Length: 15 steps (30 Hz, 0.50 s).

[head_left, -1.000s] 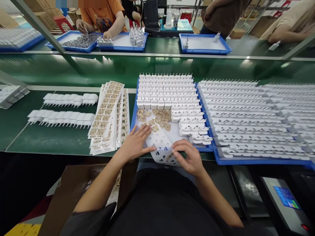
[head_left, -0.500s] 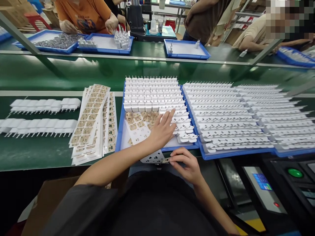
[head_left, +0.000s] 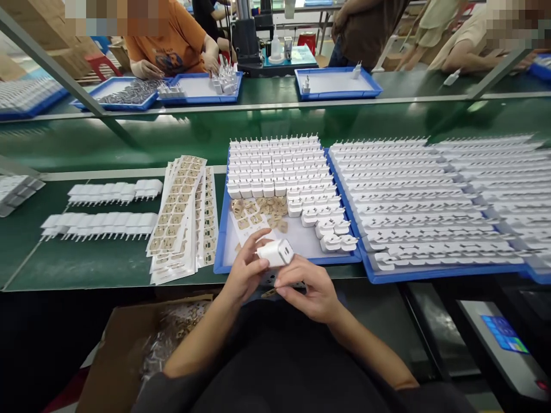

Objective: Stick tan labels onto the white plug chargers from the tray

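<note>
left hand (head_left: 244, 271) grips a plug (head_left: 272, 254) by its sides over the tray (head_left: 221, 266) edge, leaving its port (head_left: 287, 250) bare; right hand (head_left: 313, 288), fingertips pinched, seems to hold a label (head_left: 269, 293) below.

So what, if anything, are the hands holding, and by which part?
Left hand: a plug, by its pin end. Right hand: apparently a tan label, by one end.

Your left hand (head_left: 247, 267) holds a small, white, boxy plastic charger (head_left: 274, 253) above the tray's near edge, its slotted end facing right. A flat tan sticker piece (head_left: 269, 293) sits at your right hand's (head_left: 307, 287) fingertips. Under your left hand slants a white backing strip (head_left: 243, 232), partly hidden, tan stickers at its far end.
</note>
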### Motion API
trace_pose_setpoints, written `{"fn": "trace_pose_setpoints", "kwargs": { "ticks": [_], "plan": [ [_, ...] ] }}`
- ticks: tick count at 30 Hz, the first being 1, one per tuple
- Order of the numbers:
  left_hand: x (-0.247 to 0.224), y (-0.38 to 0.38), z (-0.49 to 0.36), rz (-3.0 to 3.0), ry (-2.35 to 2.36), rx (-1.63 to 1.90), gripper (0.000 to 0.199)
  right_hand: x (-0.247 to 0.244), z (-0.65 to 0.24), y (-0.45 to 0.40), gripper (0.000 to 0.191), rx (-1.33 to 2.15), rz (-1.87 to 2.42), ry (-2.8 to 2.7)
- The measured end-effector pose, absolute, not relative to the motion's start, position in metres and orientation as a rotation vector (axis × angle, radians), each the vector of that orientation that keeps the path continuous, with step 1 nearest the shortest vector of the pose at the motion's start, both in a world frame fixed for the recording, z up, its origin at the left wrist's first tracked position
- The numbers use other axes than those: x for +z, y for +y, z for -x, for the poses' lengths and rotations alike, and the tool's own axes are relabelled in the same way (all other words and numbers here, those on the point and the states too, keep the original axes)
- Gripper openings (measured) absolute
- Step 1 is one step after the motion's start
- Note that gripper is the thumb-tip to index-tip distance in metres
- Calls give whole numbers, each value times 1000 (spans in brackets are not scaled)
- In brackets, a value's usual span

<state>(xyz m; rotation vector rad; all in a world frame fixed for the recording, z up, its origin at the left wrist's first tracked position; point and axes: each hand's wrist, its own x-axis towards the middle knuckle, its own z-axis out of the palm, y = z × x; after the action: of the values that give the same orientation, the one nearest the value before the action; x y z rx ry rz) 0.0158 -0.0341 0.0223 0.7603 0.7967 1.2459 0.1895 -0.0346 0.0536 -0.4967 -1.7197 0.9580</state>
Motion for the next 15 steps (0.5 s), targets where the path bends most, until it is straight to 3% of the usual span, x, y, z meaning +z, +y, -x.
{"fn": "trace_pose_setpoints", "kwargs": {
  "ticks": [5,10,15],
  "plan": [
    [12,-48,-6,-1113,907,1226,45,55,-185,-34,9,1006,553,-1718],
    [11,-47,2,-1567,1064,1210,48,43,-188,-36,3,1219,634,-1696],
    [-5,-49,3,-1491,1206,1315,52,41,-189,-37,8,1474,630,-1530]
  ]
}}
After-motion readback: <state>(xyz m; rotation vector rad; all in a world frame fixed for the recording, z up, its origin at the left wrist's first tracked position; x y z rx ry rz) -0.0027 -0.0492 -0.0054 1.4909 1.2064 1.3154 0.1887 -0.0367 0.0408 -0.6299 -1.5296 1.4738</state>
